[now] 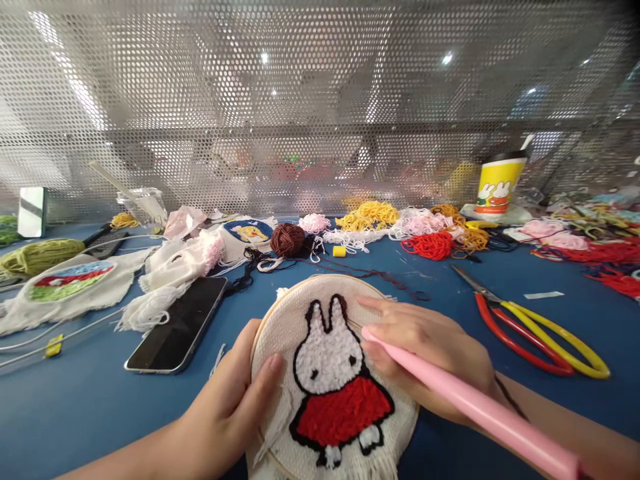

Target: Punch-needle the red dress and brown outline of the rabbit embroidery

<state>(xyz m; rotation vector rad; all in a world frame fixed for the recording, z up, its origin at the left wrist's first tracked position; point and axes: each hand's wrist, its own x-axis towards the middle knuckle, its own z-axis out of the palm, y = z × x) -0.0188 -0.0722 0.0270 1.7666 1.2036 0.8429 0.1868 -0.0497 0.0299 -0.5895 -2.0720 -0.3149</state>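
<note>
A round embroidery hoop stretches cream cloth worked with a white rabbit in a red dress, outlined in black yarn. My left hand grips the hoop's left edge, thumb on the front and fingers hidden behind. In my right hand is a pink punch needle, its tip end close to the cloth right of the rabbit's head. The fingers of that hand rest near the hoop's right side; whether the needle pierces the cloth is not visible. White yarn ends hang at the hoop's lower edge.
Red-and-yellow scissors lie open-bladed at right. A black phone is at left, beside white yarn and stitched cloth. Yarn piles, including a brown ball, line the back. A yellow cup stands before a perforated metal panel.
</note>
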